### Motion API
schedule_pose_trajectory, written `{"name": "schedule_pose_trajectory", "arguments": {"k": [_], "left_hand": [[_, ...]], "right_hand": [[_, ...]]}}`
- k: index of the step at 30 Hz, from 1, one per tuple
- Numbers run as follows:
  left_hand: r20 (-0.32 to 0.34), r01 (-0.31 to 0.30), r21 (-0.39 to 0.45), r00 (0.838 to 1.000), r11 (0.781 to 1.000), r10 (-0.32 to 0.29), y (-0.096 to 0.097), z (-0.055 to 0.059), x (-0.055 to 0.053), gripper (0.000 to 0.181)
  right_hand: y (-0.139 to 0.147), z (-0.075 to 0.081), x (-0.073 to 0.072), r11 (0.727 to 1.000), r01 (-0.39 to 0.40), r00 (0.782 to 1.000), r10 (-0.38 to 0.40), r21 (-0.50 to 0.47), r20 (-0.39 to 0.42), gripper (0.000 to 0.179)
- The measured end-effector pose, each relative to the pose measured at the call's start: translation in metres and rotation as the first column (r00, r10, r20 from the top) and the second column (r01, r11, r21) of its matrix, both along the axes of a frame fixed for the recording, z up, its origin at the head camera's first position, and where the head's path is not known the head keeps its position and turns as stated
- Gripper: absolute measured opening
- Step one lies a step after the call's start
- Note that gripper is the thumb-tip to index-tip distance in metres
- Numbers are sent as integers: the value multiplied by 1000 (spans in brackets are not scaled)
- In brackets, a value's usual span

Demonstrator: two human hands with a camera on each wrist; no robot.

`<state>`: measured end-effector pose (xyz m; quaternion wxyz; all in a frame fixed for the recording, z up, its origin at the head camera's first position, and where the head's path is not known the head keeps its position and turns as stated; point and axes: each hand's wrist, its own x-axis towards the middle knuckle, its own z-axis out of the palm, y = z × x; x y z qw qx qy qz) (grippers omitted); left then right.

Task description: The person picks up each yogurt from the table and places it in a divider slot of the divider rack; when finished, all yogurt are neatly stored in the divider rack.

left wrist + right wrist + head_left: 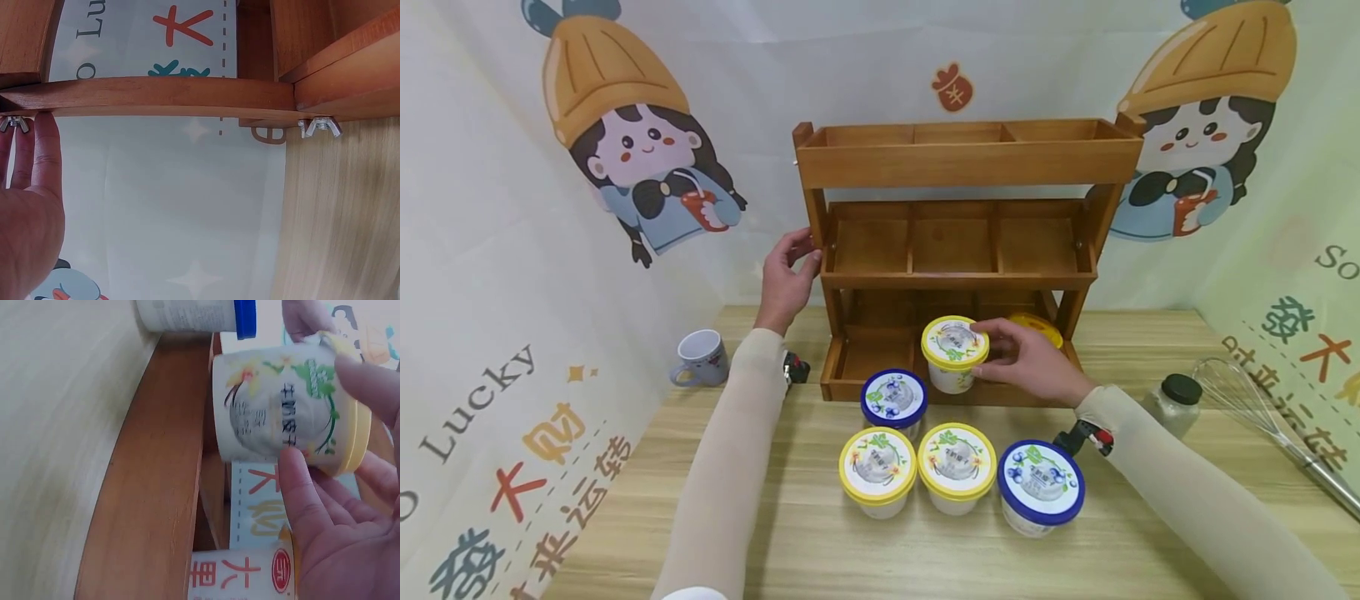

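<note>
My right hand (1026, 358) grips a white paper tub with a yellow lid (955, 352), thumb and fingers around its upper part. The tub is held in front of the bottom tier of a brown wooden rack (958, 271). Seen from the right wrist, this yellow-lidded tub (275, 406) lies sideways across the view, flower print showing. Another yellow-lidded tub (1037, 327) sits in the rack's bottom right compartment, partly hidden by the hand. My left hand (787, 279) is at the rack's left side, its extended fingers (47, 153) touching the side post beside a wing nut (14, 123).
In front of the rack stand two yellow-lidded tubs (878, 467) and two blue-lidded tubs (1041, 483). A mug (702, 358) is at the left. Rightward are a black-capped jar (1176, 400) and a metal whisk (1262, 412). Printed sheets (880, 75) enclose the table.
</note>
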<state>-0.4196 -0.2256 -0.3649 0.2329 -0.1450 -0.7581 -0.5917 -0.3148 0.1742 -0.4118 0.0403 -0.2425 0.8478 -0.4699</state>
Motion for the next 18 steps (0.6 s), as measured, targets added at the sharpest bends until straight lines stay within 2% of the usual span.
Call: {"name": "schedule_pose_trajectory", "arguments": {"k": [6, 18], "left_hand": [[11, 1, 11, 1000, 1000, -1, 1, -2, -1, 40], [15, -4, 1, 1000, 1000, 4, 0, -2, 1, 40]], "right_hand": [[-11, -2, -10, 1000, 18, 1000, -18, -2, -22, 62], [-26, -14, -23, 996, 31, 999, -27, 87, -39, 58]]}}
